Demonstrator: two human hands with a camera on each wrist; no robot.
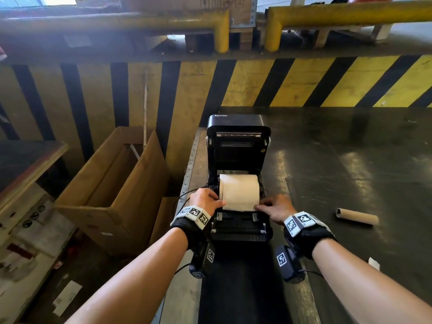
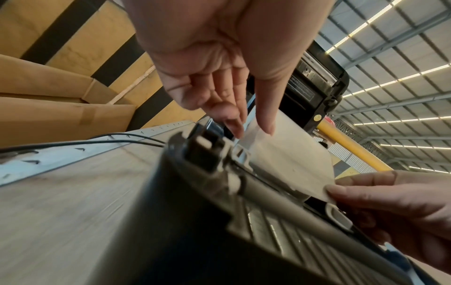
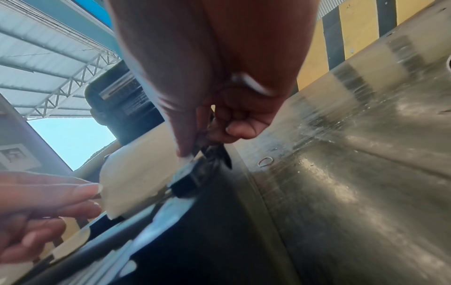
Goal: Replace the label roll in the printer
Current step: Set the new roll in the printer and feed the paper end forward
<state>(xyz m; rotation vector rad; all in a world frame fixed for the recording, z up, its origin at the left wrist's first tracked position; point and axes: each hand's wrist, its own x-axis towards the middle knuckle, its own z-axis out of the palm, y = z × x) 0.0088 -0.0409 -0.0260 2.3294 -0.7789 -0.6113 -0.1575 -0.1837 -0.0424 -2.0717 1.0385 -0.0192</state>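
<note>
Both-handed: left hand (image 1: 205, 200) fingers (image 2: 264, 119) pinched the left corner of the label roll's (image 1: 239, 191) loose end, right hand (image 1: 275, 208) fingers (image 3: 187, 135) pinched the right corner. Roll sat in the open printer (image 1: 238, 160) bay, lid up. Empty cardboard core (image 1: 356, 216) lay on the counter (image 1: 350, 160), right of printer. Open cardboard box (image 1: 112, 190) stood left.

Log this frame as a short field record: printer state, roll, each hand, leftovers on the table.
printer: lid open, upright
label roll: seated in the bay, free end drawn forward
left hand: pinches the paper's left corner
right hand: pinches the paper's right corner
empty core: lying on the table, right of the printer
</note>
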